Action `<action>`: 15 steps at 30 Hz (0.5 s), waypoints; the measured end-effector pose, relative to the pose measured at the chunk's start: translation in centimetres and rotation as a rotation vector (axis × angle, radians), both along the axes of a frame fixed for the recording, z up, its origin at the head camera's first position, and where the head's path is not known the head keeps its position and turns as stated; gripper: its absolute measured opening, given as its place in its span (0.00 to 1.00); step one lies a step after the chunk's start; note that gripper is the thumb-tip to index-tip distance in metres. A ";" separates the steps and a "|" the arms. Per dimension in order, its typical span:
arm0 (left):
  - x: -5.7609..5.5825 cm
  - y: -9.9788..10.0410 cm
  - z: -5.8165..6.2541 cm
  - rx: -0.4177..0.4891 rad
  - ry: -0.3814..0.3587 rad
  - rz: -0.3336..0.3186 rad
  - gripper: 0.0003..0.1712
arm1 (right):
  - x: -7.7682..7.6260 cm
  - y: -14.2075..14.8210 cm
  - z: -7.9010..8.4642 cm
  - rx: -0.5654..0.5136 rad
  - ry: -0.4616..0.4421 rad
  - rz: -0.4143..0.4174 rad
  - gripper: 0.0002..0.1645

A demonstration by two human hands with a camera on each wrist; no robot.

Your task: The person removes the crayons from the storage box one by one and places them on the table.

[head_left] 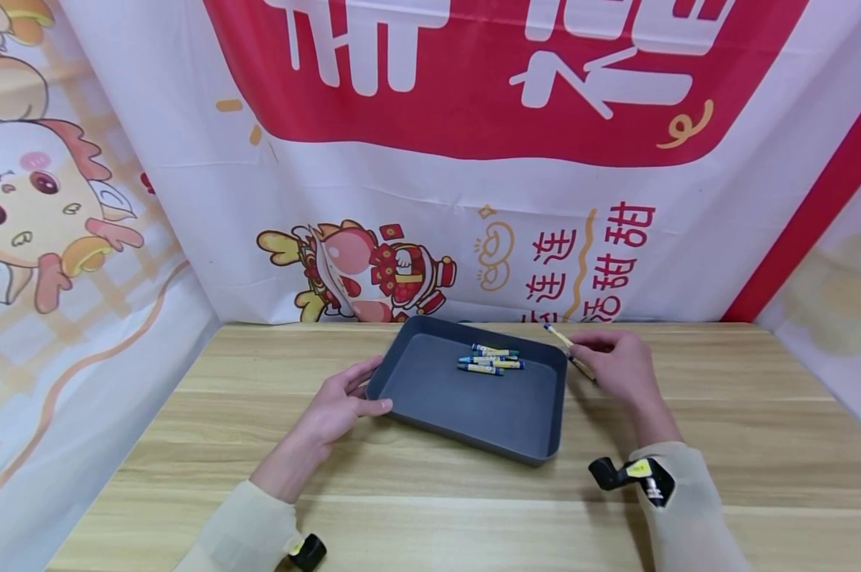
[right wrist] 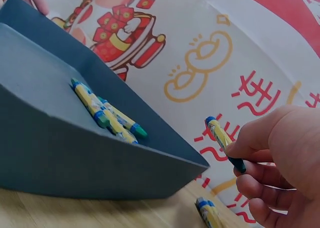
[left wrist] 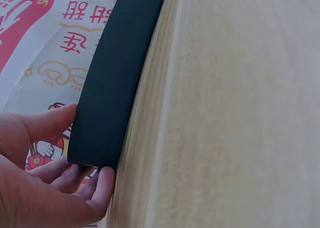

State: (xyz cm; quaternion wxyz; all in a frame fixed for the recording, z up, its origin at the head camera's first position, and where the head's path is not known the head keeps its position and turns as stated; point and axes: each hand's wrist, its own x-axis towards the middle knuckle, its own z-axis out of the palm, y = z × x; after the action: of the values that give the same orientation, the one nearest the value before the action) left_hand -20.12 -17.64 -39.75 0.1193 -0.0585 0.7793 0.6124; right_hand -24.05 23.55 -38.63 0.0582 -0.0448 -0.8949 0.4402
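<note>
A dark grey rectangular tray point(head_left: 466, 405) rests on the wooden table, with several yellow-wrapped crayons point(head_left: 489, 361) lying together inside, toward its far right. The left hand point(head_left: 339, 403) holds the tray's left end, its thumb at the near corner and its fingers behind the wall. In the left wrist view, the fingers point(left wrist: 104, 188) reach around the lower end. Beyond the tray's right wall, the right hand point(head_left: 616, 367) pinches a dark-green-tipped crayon point(right wrist: 218, 133) between thumb and fingers, above the table. Another crayon point(right wrist: 207, 212) lies on the table below that hand, outside the tray.
The wooden table point(head_left: 745, 492) extends to both sides and in front of the tray. A printed white and red cloth point(head_left: 402, 183) hangs behind its far edge, with more cloth at left and right. Both wrists carry small black cameras point(head_left: 309, 551).
</note>
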 end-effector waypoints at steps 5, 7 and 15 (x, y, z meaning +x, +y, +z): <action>0.0 0.0 0.0 0.001 0.000 0.000 0.44 | 0.0 0.8 -0.4 0.016 0.004 -0.033 0.18; 0.0 0.0 0.0 0.001 -0.001 0.001 0.44 | 0.0 1.1 -0.5 0.033 0.011 -0.043 0.18; 0.0 0.0 -0.1 0.005 -0.003 0.000 0.44 | -0.1 2.2 -1.0 0.022 -0.061 -0.059 0.22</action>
State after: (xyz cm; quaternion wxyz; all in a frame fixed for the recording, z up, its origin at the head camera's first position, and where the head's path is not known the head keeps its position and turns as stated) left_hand -20.12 -17.66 -39.80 0.1206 -0.0590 0.7777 0.6142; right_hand -24.10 25.76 -39.61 0.0443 -0.0839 -0.8992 0.4270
